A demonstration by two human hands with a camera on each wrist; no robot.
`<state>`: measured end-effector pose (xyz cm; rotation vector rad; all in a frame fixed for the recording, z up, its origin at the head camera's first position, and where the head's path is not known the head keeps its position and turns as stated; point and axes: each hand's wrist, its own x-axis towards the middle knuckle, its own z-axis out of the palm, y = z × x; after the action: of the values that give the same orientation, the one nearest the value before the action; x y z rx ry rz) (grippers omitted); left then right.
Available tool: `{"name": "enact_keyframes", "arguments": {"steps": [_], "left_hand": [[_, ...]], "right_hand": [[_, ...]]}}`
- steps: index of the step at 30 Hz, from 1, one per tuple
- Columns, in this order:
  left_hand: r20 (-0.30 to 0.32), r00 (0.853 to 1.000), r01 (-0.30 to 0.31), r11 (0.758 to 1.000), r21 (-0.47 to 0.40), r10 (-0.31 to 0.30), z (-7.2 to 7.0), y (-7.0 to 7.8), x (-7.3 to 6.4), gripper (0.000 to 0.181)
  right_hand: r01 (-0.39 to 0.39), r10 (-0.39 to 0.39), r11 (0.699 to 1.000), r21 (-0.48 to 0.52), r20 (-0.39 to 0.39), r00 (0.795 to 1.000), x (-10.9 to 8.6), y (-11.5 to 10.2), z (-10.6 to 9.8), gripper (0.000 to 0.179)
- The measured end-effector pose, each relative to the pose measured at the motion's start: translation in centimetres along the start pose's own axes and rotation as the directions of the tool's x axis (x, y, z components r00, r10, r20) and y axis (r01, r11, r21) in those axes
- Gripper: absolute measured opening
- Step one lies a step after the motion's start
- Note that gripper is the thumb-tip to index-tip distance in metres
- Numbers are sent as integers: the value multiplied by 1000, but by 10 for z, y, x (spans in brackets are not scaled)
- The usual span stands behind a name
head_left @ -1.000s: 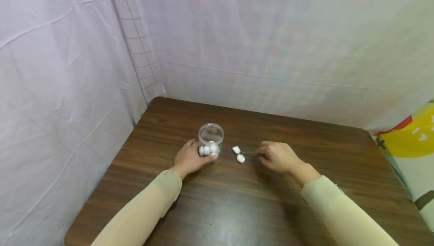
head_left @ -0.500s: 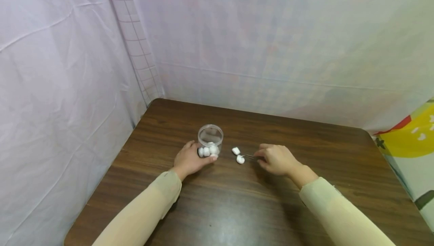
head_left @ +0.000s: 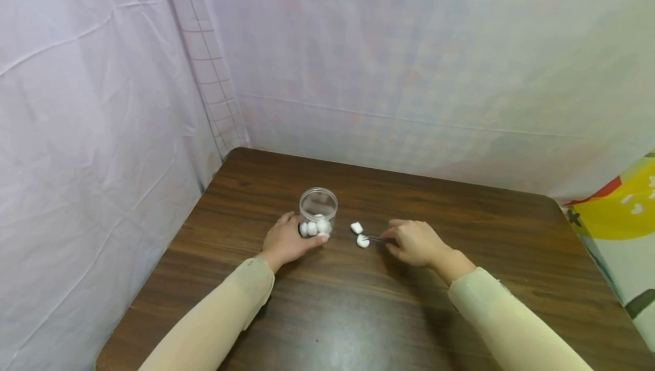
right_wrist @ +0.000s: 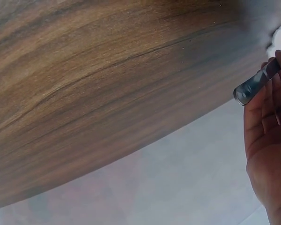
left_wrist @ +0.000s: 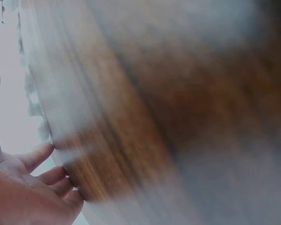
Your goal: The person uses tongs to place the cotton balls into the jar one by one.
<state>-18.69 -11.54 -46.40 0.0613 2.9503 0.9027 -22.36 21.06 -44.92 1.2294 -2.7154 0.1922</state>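
Observation:
A clear round jar (head_left: 319, 203), topless and part filled with white, marshmallow-like pieces, stands on the table. My left hand (head_left: 289, 238) grips its lower left side, thumb across the front; fingers also show in the left wrist view. Right of the jar lie two more soft white pieces: a squarish far piece (head_left: 356, 228) and a rounder near piece (head_left: 363, 241). My right hand (head_left: 415, 242) pinches a small metal fork (right_wrist: 251, 88), its rounded handle end sticking out behind the fingers. In the head view the prongs overlap the near piece.
The brown wood-grain table (head_left: 327, 314) has rounded far corners. White patterned cloth (head_left: 409, 75) hangs behind it and along the left. A yellow and red printed cloth (head_left: 614, 212) hangs beyond the right edge.
My right hand has shifted slightly nearer and leftward, bringing the fork's prongs from beside the far piece onto the near one. My left hand and the jar have stayed put.

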Motion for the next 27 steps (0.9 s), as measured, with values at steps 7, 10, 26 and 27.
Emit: {"name": "enact_keyframes", "arguments": {"steps": [7,10,26,27], "left_hand": [[-3,1000,-4,1000,3,4,-1,0,0,87],[-1,1000,-4,1000,10,4,-1,0,0,87],[1,1000,2,1000,18,-2,-1,-1,1,88],[0,1000,1,1000,18,-1,-1,-1,1,88]], "right_hand": [[7,-7,1000,13,8,1000,2,-1,3,17],[6,-6,1000,17,10,1000,3,-2,4,17],[-12,12,1000,8,3,1000,3,-3,8,17],[-12,12,1000,3,0,1000,3,-3,8,17]]}}
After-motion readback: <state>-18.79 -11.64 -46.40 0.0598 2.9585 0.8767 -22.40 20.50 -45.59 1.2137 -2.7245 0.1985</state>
